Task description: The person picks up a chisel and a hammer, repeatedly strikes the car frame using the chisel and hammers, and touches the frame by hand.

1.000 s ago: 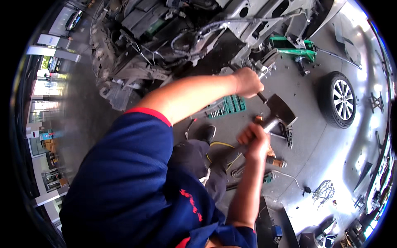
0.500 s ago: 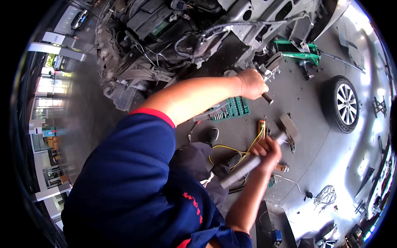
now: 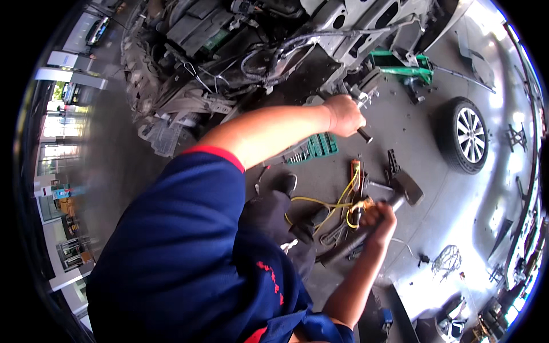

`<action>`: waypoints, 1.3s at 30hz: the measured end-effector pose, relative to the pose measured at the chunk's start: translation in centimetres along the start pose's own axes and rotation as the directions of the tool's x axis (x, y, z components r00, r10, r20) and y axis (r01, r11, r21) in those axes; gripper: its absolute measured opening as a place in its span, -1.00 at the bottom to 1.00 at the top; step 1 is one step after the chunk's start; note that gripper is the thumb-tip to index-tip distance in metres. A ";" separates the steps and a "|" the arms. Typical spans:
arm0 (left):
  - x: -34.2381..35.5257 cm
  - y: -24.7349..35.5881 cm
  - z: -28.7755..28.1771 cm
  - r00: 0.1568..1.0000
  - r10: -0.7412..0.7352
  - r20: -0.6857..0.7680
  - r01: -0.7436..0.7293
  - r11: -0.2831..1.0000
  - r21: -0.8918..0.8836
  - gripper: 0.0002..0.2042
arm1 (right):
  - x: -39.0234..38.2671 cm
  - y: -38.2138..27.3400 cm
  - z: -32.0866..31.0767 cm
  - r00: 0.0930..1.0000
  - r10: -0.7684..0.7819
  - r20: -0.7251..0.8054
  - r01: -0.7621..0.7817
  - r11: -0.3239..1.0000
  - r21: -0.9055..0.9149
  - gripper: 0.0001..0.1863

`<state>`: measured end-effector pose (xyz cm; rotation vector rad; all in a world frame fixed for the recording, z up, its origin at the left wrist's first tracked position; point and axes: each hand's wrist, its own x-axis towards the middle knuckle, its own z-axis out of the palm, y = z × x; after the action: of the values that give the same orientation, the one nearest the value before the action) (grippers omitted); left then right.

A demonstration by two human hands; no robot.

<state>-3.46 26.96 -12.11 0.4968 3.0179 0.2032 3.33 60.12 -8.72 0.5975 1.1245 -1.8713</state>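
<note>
left grip [image 3: 345, 115] holds rod [image 3: 364, 134] | right grip [image 3: 380, 222] holds hammer [image 3: 410, 189] | wheel [image 3: 470, 137] on floor [image 3: 394, 123]

a car repair workshop is surrounding a partly stripped car [image 3: 197, 31]; a loose wheel [image 3: 470, 137], a green jack [image 3: 403, 70] and an open socket set [image 3: 324, 145] are resting on the floor [image 3: 420, 146].

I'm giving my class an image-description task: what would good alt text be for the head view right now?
The left hand grips a metal rod beside a partly dismantled car, while the right hand holds a hammer, its head apart from the rod. On the floor are a wheel, a green jack and a green tool case.
</note>
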 end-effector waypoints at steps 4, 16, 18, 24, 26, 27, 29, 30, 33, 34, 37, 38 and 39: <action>0.8 0.9 -0.7 0.993 -0.052 0.103 0.050 0.999 0.018 -0.84 | -8.0 4.1 -13.0 0.740 -0.238 -0.629 -0.023 0.926 -0.377 -0.80; 4.0 5.2 -2.3 0.984 -0.120 0.134 0.151 0.956 -0.251 -0.89 | -11.6 28.5 -34.0 0.515 0.664 -0.543 -0.659 0.711 0.245 -0.83; 5.2 5.8 -2.0 0.994 -0.091 0.054 0.102 0.963 -0.249 -0.90 | -9.3 31.2 -37.8 0.391 0.744 -0.541 -0.892 0.451 -0.024 -0.82; 10.2 1.9 -3.7 0.806 -0.538 -0.246 0.444 0.824 -0.351 -0.87 | 1.8 21.0 -33.6 0.514 0.582 -0.630 -0.854 0.284 -0.435 -0.83; 11.2 0.8 -2.6 0.779 -0.517 -0.355 0.389 0.842 -0.373 -0.89 | 4.7 19.7 -34.4 0.574 0.485 -0.660 -0.818 0.373 -0.437 -0.82; 11.1 1.3 -2.4 0.815 -0.462 -0.350 0.352 0.875 -0.333 -0.90 | 6.0 19.3 -35.2 0.585 0.428 -0.688 -0.803 0.421 -0.421 -0.82; 8.4 4.3 -2.5 0.944 -0.257 -0.208 0.206 0.949 -0.240 -0.79 | 8.7 17.4 -36.1 0.565 0.458 -0.686 -0.780 0.567 -0.264 -0.81; 6.1 5.9 -1.8 0.976 -0.201 -0.081 0.182 0.962 -0.203 -0.68 | 10.0 16.4 -36.6 0.562 0.501 -0.658 -0.762 0.624 -0.176 -0.82; 2.9 7.7 -1.7 0.981 -0.180 0.067 0.189 0.966 -0.176 -0.67 | 13.2 13.7 -37.8 0.600 0.624 -0.501 -0.665 0.737 0.121 -0.86; 3.2 7.7 -1.9 0.980 -0.185 0.075 0.196 0.964 -0.179 -0.65 | 13.9 13.0 -38.3 0.578 0.637 -0.510 -0.640 0.742 0.202 -0.87; 4.2 7.6 -2.0 0.979 -0.200 0.049 0.206 0.956 -0.207 -0.67 | 14.9 12.3 -39.3 0.570 0.620 -0.539 -0.626 0.753 0.205 -0.87; 4.3 7.5 -2.0 0.977 -0.212 0.008 0.208 0.950 -0.232 -0.69 | 15.1 12.1 -39.1 0.550 0.616 -0.563 -0.645 0.742 0.181 -0.87; 4.4 7.5 -1.9 0.978 -0.210 0.014 0.207 0.951 -0.231 -0.69 | 15.1 12.5 -39.6 0.555 0.600 -0.576 -0.652 0.744 0.146 -0.87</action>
<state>-5.47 35.23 -9.39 0.1557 2.9732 0.5363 5.10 85.53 -44.80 1.4062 1.1414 -0.9989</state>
